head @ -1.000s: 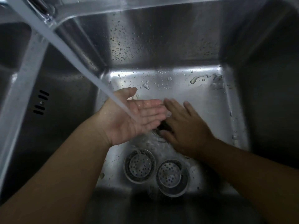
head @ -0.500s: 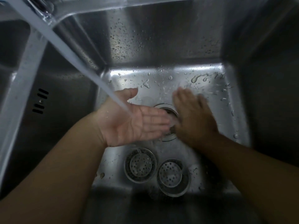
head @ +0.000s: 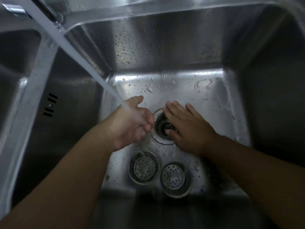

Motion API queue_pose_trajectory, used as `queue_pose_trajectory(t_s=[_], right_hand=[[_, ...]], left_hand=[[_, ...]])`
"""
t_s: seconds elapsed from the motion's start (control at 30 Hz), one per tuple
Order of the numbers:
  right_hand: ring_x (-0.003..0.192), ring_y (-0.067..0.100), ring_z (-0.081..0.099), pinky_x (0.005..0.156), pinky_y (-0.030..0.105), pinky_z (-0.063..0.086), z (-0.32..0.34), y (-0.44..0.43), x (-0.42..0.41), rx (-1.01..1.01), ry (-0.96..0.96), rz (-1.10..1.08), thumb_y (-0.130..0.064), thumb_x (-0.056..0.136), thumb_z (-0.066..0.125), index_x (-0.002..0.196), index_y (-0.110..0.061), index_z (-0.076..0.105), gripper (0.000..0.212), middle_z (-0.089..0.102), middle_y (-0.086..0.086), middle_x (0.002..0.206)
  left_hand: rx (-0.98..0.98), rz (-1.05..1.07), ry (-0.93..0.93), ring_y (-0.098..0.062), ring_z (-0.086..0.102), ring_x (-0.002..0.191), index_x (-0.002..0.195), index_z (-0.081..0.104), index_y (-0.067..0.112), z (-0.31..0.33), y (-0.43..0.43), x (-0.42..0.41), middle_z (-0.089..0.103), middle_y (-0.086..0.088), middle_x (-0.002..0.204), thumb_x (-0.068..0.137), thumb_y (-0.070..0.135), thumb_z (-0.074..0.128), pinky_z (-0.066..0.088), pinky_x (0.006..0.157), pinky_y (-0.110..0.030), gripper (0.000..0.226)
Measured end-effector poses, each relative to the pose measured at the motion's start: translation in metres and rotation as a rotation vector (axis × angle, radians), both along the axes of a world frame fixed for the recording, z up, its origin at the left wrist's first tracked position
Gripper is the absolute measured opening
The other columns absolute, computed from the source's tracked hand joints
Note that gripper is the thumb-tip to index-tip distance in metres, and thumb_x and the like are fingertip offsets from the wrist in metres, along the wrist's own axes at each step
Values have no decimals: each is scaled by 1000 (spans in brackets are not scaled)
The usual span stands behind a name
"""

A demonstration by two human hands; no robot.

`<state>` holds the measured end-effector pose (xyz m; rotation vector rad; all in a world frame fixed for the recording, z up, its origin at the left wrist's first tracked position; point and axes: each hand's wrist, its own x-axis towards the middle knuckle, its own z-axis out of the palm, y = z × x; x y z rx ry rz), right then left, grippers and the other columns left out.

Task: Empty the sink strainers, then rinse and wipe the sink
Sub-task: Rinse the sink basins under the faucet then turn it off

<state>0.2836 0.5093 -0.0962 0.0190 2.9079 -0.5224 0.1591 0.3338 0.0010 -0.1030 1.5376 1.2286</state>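
At the far left lies a 2nd basin (head: 14,66), dark and mostly out of view, set apart from the main sink (head: 206,100) by a steel divider (head: 31,103). On the sink's left wall sit 2 rows of overflow slots (head: 50,104). A stream (head: 79,63) of water runs from the upper left corner slantwise down to the right and lands on the left hand (head: 132,124).

That hand is palm up over the sink floor, fingers loosely curled into a cup, grasping nothing; water spreads across the palm and blurs the fingertips. Droplets (head: 128,47) speckle the back wall above it.

Below the left hand, near the front wall, the left strainer (head: 144,166) lies on the floor with its perforated disc facing up. Just right of the left hand is the open drain (head: 162,128), with no strainer in it. The right strainer (head: 175,179) lies just beside the left one, slightly nearer the front; whether the 2 touch I cannot tell.

The right hand (head: 186,128) is palm down, fingers straight and spread, released, laid flat over the drain's right edge and the wet floor beside it, its thumb at the drain opening. Small puddles sit on the floor toward the back right corner.
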Motion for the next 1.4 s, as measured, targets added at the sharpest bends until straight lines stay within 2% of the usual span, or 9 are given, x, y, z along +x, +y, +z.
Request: queue_pose_trajectory(t_s=[0.07,0.17,0.27,0.4,0.5,0.73,0.87,1.1,1.4], right_hand=[[158,17,8,125,35,0,12,3,4,-108,-27,-9,-44,102,50,161,-28,26,66,12,-2,172],[114,21,58,103,41,47,43,-5,13,-357,24,-113,-23,99,61,117,-16,74,23,67,8,124],[78,23,62,74,45,54,87,-21,16,-590,10,-326,-26,102,57,82,-12,69,27,66,10,82],[79,6,66,67,12,49,178,-47,-3,-891,147,-449,-41,101,57,94,-34,71,17,72,-6,89],[88,-9,63,71,9,46,258,-63,-35,-997,305,-442,-42,103,55,114,-39,68,17,70,-17,99],[104,-10,58,81,7,37,375,-94,-100,-970,386,-310,-44,108,42,142,-35,55,37,62,-20,122],[80,-10,62,69,5,43,384,-115,-108,-883,438,-300,-31,108,48,105,-32,71,23,72,-13,93],[98,-4,68,80,3,45,367,-190,-110,-942,436,-358,-23,103,59,104,-25,76,17,76,-11,103],[93,4,68,84,14,51,360,-314,-175,-990,607,-540,-16,103,60,110,-1,73,21,75,5,99]], left_hand=[[-5,43,72,-15,34,42,102,66,-1,3,0,10,41,-2,52,100,33,48,27,48,-25,38],[-172,63,244,-14,25,44,50,46,21,19,0,25,33,3,48,101,53,45,18,52,-29,60],[-349,-49,699,-13,41,44,55,47,20,43,-20,37,43,7,47,99,55,52,37,57,-29,56],[-348,-61,986,-3,59,61,74,62,21,78,-66,62,62,8,67,99,36,61,44,58,-21,29],[-451,-90,1029,-1,63,86,97,67,34,106,-97,75,62,20,96,96,34,66,52,77,-24,2],[-720,-265,1121,-32,24,154,156,34,13,133,-149,68,27,-13,166,96,33,60,29,124,-45,69],[-742,-339,1006,-24,2,159,164,3,9,126,-166,67,2,-9,173,98,39,55,12,127,-37,89],[-626,-459,1000,-22,-11,158,162,-11,15,131,-184,55,-14,-3,172,91,44,57,10,125,-38,104],[-314,-480,1095,-29,10,158,161,24,14,137,-285,-20,22,-8,169,97,34,53,15,128,-42,73]])
